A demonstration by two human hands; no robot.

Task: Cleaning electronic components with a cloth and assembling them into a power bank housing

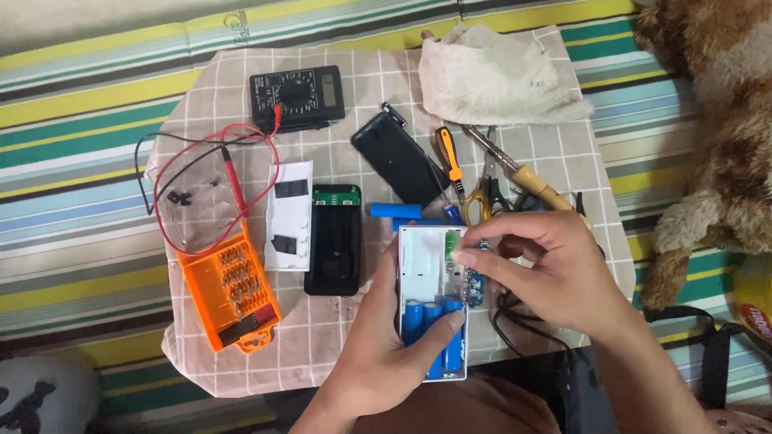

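Fingers [450, 325] of left hand [386, 354] grip one white battery case [422, 257] with three blue cells [434, 317]; right hand [555, 269] pinches its green board [452, 241]. Left of fingers: one black shell [334, 241], one orange bit box [229, 293].

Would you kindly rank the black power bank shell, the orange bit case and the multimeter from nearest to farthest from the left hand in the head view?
From the left hand:
1. Black power bank shell, just upper left.
2. Orange bit case, farther left.
3. Multimeter, at the cloth's far edge.
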